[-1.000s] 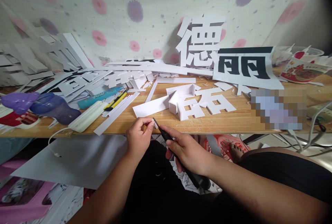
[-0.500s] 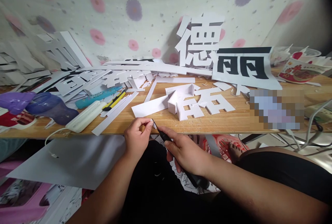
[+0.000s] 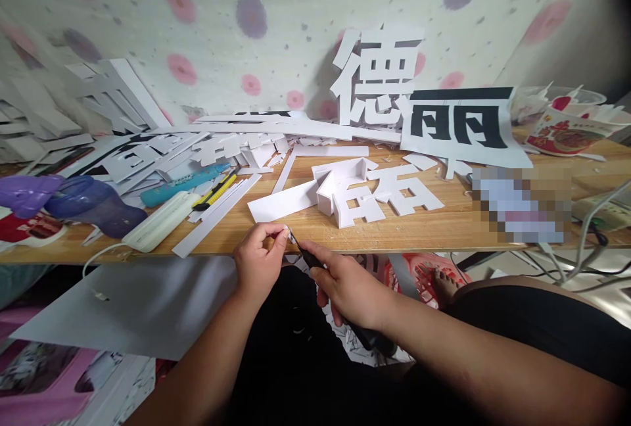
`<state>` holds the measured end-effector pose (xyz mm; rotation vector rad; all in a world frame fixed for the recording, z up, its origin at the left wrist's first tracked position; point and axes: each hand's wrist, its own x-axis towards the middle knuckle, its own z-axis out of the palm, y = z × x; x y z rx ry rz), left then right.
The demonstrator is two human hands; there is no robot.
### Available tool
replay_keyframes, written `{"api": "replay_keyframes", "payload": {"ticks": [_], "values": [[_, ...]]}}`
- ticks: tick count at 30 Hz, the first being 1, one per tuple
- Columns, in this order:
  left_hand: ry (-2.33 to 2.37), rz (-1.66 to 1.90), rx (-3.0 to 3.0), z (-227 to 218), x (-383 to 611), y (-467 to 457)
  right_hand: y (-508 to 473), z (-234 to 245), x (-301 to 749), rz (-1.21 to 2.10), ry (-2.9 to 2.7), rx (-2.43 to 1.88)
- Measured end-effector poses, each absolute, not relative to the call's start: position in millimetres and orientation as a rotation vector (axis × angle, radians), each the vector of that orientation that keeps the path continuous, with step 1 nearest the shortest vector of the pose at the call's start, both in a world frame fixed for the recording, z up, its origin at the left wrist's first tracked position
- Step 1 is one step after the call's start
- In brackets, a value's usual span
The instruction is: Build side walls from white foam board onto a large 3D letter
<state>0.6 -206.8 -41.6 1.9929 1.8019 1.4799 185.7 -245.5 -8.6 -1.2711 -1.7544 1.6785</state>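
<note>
At one o'clock from the hands stands a white cutout reading 德; at two o'clock, a printed sheet reads 丽. Beyond it, a red-labelled bowl holds white pieces, its print too small to read. The left hand pinches a small white piece at the surface's near edge; the right hand wraps a black tool, tip at that piece. A yellow-black cutter lies at ten o'clock.
</note>
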Motion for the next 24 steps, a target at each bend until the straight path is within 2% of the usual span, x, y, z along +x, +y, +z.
{"api": "replay_keyframes", "payload": {"ticks": [12, 21, 24], "values": [[1.774, 1.486, 1.902, -39.0, 2.6, -207.3, -244.8, -17.2, 183.5, 1.565, -1.839, -1.347], [1.560, 1.529, 1.488, -38.6, -13.3, -201.8, -243.0, -14.2, 188.2, 1.819, -1.607, -1.237], [1.412, 1.551, 1.297, -28.6, -16.8, -203.1, -235.9, -4.5, 198.1, 1.611, -1.731, -1.257]]}}
